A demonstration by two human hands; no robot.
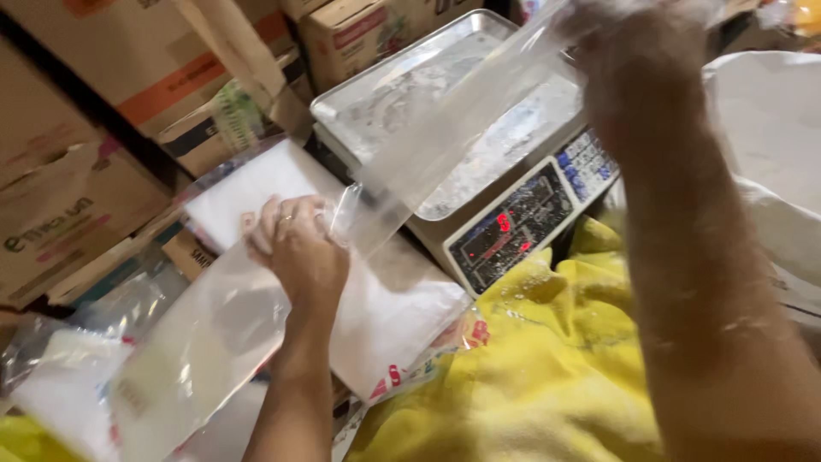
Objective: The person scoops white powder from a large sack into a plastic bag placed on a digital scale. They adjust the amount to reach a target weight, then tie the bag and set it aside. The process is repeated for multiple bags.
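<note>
Clear plastic bag [445, 141] stretched between our two hands, slanting over the scale's steel tray [376, 85].

Our left hand [299, 248] pinches the bag's lower end; our right hand [637, 60], blurred, grips its upper end. Between them we see little free room: cardboard boxes [94, 128] with orange and red print crowd the left, a stack of flat bags [248, 184] lies beneath, and yellow cloth [530, 368] hems the digital scale [513, 222] at its front edge.

Bare forearms, possibly a ring, powder-dusted left hand [299, 248]
</note>
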